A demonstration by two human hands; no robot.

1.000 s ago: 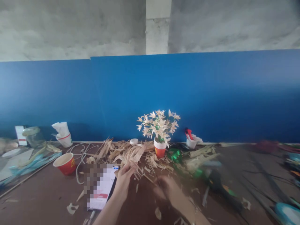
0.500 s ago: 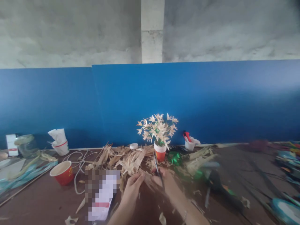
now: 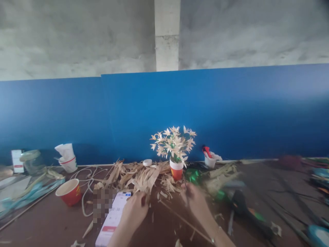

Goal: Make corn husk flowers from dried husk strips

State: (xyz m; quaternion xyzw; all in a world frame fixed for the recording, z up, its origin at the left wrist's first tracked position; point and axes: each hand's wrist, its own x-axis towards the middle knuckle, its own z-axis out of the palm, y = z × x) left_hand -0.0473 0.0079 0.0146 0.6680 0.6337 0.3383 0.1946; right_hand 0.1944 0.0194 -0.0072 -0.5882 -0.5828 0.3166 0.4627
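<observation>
- Brown surface (image 3: 164, 233): husks (image 3: 149, 175) lie heaped at its middle, towards the back; scraps litter the nearer part, and a usable strip could get lost among them.
- Flowers (image 3: 174, 142), pale and spreading: a careless reach from the hand just in front could topple them.
- Right hand (image 3: 195, 197): fingers closed around a slim dark tool (image 3: 186, 192), likely scissors, blurred; a slip could nick the other hand.
- Left hand (image 3: 136, 207): fingers curled down at the husks' near edge; cannot tell whether they pinch a strip.
- Phone (image 3: 114, 214), beside the left wrist: a forearm sweep could shift it.
- Red cup (image 3: 68, 195), left: upright, pale inside.
- Jar (image 3: 32, 163), far left: glass, contents unclear.
- White cup (image 3: 69, 165): holds white, paper-like pieces.
- Pot (image 3: 177, 173), red and white: holds the flowers.
- Tub (image 3: 210, 162), right of the pot: holds something red and something white.
</observation>
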